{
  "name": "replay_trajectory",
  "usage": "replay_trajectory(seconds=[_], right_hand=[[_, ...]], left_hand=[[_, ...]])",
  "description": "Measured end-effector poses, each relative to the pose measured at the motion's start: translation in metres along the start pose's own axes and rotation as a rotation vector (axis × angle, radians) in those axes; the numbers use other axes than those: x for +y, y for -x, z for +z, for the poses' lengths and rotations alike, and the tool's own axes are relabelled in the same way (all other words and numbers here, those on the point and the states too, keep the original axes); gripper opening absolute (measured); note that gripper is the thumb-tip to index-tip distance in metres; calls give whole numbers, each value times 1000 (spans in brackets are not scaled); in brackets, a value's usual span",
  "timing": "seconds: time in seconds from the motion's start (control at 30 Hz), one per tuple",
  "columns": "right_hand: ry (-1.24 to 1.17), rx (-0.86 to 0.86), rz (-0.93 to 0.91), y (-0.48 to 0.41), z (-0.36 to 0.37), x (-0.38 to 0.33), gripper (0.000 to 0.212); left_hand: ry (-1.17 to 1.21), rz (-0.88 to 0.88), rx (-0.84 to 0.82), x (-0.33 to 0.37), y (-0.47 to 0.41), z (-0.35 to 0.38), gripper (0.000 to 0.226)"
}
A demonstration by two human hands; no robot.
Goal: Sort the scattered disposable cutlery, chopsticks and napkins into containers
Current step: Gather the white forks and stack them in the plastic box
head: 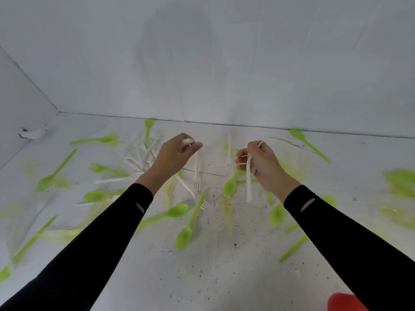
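Over a speckled white surface [224, 277] strewn with green spoons [184, 236] and a heap of white forks [139, 156], we are mid-gathering, our left hand [177, 153] pinching a white fork [196, 169], our right hand [260, 162] gripping what looks like a white knife [248, 182], and next both need their container.

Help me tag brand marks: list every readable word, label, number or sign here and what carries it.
No readable text anywhere.
The pale oval mark on the left black sleeve: plain, no letters.
The white plastic fork in the left hand and the white plastic utensil in the right hand: nothing legible, blurred.
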State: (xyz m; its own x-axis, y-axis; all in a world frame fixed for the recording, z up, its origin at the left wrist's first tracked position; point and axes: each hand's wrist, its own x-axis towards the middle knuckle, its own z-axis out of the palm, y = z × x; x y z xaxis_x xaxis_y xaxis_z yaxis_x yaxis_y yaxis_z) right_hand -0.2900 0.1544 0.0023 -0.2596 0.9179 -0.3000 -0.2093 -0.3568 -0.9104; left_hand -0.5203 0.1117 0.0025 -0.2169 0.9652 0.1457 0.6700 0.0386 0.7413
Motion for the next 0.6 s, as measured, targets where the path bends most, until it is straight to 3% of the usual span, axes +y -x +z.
replay_trajectory(seconds=[0.1, 0.23, 0.33, 0.43, 0.53, 0.6], right_hand=[[235, -37, 33, -19, 6, -3, 21], [1177, -76, -180, -44, 7, 0, 16], [1673, -187, -241, -53, 4, 13, 46], [2080, -254, -482, -57, 0, 23, 64], [2207, -245, -633, -58, -10, 27, 48], [2215, -183, -717, -58, -15, 27, 39]], left_hand=[[-324, 204, -315, -14, 3, 0, 8], [-811, 451, -509, -37, 3, 13, 54], [-980, 524, -571, -37, -4, 20, 45], [-983, 526, -559, -37, -9, 19, 28], [-831, 524, -520, -33, -8, 18, 20], [-665, 496, -422, -27, -8, 13, 26]])
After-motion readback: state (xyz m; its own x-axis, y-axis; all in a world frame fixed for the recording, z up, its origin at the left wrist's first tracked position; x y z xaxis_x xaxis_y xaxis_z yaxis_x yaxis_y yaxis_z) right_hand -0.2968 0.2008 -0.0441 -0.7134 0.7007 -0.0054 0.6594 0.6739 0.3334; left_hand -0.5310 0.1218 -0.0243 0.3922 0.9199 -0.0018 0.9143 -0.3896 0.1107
